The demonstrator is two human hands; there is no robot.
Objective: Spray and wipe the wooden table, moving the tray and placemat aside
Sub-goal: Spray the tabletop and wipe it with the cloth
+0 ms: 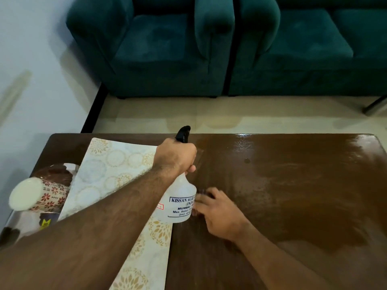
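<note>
1. The table (293,185) is dark brown wood with a smooth glossy finish; its far edge shines wet-looking.
2. The bottle (180,203) is translucent white plastic with a printed label and a glossy black plastic nozzle (183,133).
3. The placemat (117,174) looks like smooth sheet, possibly plastic, printed white with gold medallions.
4. The tray (21,220) seems to be shiny metal.
5. The cup (39,196) looks glazed ceramic, with a red flower pattern.
6. The sofas (209,49) are matt teal velvety cloth.
7. The floor (230,116) is pale glossy tile.
</note>
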